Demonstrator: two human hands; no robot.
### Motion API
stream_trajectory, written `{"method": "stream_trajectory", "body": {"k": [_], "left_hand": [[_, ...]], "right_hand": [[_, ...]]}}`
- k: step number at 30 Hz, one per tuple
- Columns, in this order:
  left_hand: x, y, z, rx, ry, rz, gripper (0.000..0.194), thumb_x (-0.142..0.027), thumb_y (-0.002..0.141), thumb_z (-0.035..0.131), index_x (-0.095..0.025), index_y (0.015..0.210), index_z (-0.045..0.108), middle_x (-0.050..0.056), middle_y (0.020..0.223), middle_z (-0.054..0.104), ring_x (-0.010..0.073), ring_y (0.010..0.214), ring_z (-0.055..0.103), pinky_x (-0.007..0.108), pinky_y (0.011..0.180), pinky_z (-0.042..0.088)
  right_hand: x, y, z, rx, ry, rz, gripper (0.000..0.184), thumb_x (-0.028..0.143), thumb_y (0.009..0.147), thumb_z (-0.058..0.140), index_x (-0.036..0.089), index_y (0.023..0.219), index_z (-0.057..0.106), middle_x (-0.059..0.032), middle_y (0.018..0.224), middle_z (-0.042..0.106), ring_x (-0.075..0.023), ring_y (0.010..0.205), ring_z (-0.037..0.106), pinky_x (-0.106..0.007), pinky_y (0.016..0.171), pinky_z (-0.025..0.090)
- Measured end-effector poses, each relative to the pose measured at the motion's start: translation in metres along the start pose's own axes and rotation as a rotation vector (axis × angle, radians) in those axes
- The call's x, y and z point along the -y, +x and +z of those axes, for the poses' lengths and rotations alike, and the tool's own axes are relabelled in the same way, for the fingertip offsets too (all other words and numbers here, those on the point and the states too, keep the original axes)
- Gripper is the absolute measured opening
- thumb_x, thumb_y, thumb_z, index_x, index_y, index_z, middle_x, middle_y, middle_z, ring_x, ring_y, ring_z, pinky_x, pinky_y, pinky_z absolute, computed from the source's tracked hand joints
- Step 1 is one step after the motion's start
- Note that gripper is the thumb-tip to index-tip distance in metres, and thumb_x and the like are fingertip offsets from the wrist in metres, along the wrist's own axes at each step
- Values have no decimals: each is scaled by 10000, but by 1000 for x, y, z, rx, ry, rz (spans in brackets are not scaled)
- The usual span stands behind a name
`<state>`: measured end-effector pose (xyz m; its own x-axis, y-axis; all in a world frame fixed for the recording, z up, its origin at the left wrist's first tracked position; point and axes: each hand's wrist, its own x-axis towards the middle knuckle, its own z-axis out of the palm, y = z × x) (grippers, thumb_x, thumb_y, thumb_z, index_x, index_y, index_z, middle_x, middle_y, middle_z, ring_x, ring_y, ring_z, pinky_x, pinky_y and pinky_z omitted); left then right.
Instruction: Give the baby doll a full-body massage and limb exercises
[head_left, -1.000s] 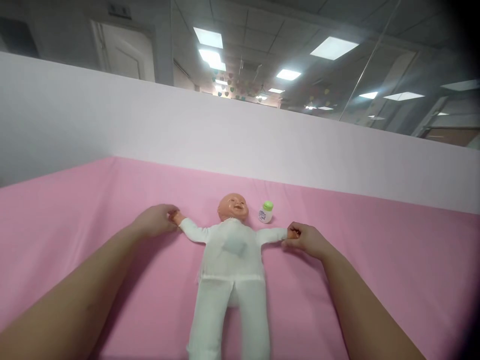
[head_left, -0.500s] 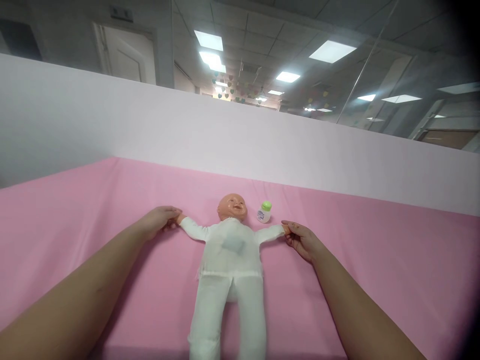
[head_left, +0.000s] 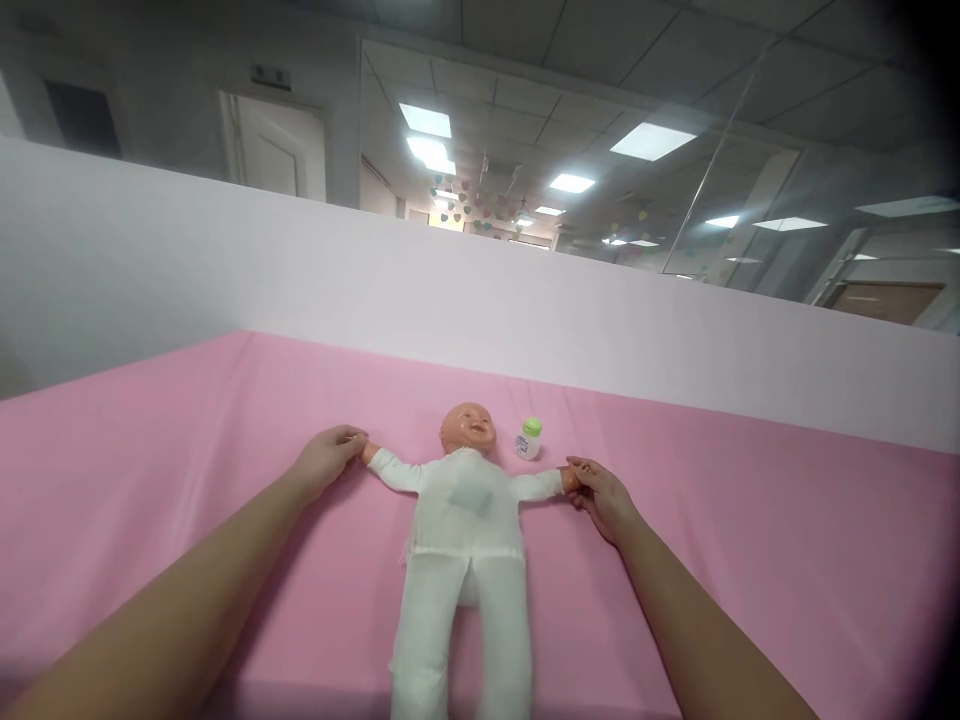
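A baby doll (head_left: 469, 510) with a white cloth body and a hard plastic head lies on its back, both arms stretched out sideways. My left hand (head_left: 334, 458) is closed on the doll's hand at the left of the view. On the opposite side, my right hand (head_left: 602, 495) pinches the doll's other hand between thumb and fingers. Beside the doll's head stands a small clear bottle (head_left: 528, 440) with a green cap and a printed label, apart from my right hand. The ends of the doll's legs are cut off by the frame's lower edge.
A pink sheet (head_left: 750, 520) covers the surface under the doll, with slight creases. Behind it runs a low white wall (head_left: 480, 300), with a glass pane (head_left: 570, 130) above. A white door (head_left: 277, 155) stands further back at the left.
The view has tilted up slightly, so everything sits a little lower. The doll's hands have come slightly inward, with my hands still on them.
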<state>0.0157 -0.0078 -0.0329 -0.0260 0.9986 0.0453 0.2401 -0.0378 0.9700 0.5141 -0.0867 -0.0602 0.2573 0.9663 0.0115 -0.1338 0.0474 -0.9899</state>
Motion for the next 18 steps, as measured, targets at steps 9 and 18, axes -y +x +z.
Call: {"method": "stream_trajectory", "body": {"k": [9, 18], "left_hand": [[-11, -7, -10, 78, -76, 56, 531, -440, 692, 810, -159, 1129, 703, 35, 752, 680, 179, 649, 607, 265, 538, 421], [-5, -3, -11, 73, -42, 22, 432, -522, 722, 819, -184, 973, 722, 29, 668, 665, 164, 571, 580, 257, 517, 417]], "right_hand": [[11, -6, -17, 115, -40, 72, 393, 327, 773, 831, 197, 1117, 693, -111, 1120, 737, -72, 491, 458, -217, 379, 324], [13, -7, -23, 119, -51, 108, 435, 306, 690, 923, 166, 1048, 719, -12, 700, 645, -99, 533, 546, -215, 486, 474]]}}
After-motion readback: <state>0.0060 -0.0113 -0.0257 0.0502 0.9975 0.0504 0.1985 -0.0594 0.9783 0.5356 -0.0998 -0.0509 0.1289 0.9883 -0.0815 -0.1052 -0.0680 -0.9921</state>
